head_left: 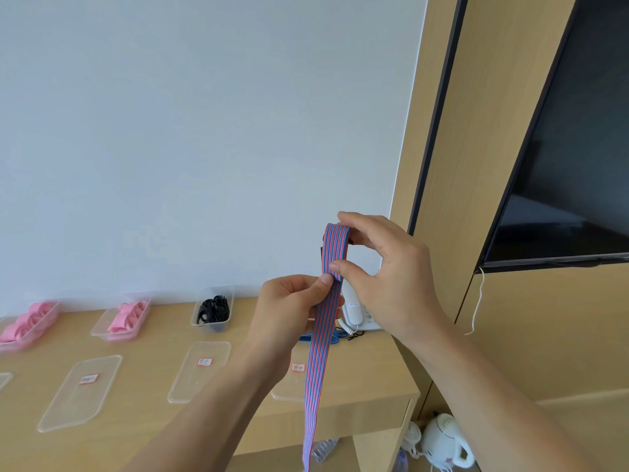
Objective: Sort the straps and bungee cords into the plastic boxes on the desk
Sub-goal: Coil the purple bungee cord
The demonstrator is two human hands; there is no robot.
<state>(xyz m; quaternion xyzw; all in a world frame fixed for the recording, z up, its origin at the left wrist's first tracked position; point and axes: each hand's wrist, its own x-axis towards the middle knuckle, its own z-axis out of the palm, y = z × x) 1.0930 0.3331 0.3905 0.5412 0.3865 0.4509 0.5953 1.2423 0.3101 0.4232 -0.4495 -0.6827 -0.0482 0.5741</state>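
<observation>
Both hands, left hand (289,303) and right hand (377,267), pinch the striped strap (328,301) mid-fold above the desk's (153,349) right edge; its dangling tail could slip loose.

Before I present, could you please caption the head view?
Left hand and right hand pinch a striped strap in front of the desk.

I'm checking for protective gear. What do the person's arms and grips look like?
Both grips are bare hands: left grip and right grip show no gloves, rings or watch. The left forearm and right forearm are bare too, no sleeves in view. Visible nails are short and unpainted.
</observation>
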